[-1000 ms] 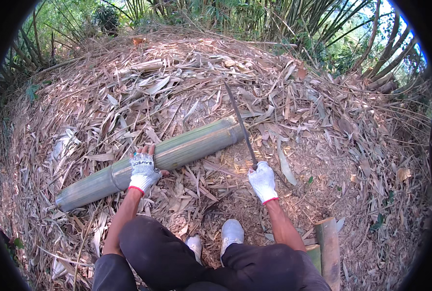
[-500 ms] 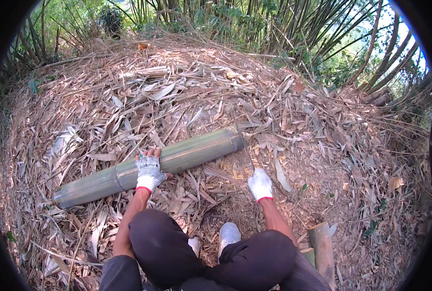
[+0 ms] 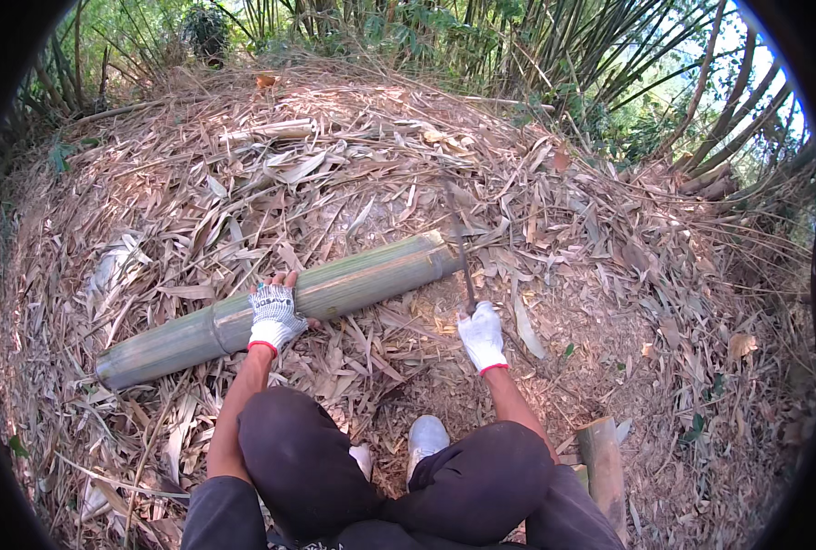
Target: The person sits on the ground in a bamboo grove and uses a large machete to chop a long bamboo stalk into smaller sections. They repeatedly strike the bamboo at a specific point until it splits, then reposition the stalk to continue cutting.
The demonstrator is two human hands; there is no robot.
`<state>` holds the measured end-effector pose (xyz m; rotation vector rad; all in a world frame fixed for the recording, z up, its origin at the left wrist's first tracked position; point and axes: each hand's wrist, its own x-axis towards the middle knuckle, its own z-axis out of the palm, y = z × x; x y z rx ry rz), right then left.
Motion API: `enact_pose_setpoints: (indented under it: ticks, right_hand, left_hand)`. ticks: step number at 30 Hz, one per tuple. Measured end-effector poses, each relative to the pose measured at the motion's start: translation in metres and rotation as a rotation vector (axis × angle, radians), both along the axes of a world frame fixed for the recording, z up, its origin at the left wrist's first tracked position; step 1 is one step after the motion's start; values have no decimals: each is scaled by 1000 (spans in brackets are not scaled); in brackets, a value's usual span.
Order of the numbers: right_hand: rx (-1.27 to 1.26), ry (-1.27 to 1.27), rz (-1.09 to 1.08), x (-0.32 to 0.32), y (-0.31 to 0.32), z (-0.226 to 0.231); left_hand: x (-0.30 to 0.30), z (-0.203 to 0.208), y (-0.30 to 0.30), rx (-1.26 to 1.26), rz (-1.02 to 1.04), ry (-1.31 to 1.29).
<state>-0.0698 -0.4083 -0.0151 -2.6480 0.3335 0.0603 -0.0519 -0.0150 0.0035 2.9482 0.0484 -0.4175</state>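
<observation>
A thick green bamboo section lies slantwise on the leaf litter, its left end nearer me and its right end farther off. My left hand, in a white and grey glove with bare fingertips, presses on top of it just right of a node ring. My right hand, in a white glove with red cuff, is closed around the handle of a machete. The dark, narrow blade points away from me, next to the bamboo's right end. Whether it touches the bamboo I cannot tell.
Cut bamboo pieces lie beside my right knee. My shoe rests between my bent knees. Dry bamboo leaves cover the ground, with a pale cut piece farther off. Bamboo clumps stand at the back.
My right hand has moved slightly left and away from me, and more of the machete blade shows beyond the bamboo's end. My left hand stays on the bamboo.
</observation>
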Motion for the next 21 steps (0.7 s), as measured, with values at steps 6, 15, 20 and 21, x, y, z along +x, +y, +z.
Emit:
enact_pose_setpoints:
  ticks: [6,15,20,21]
  right_hand:
    - [69,77,17,5,31,26]
    - [569,-586,8,32,32,83]
    - [10,324,-39,-40,-8,-15]
    - [25,240,-3,-25,-6,-13]
  left_hand:
    - [0,-1,17,35,27,19]
    - [5,-1,0,44,-16,-16]
    - [-12,2,0,43,-2,29]
    - [2,-8,8,18,5,-80]
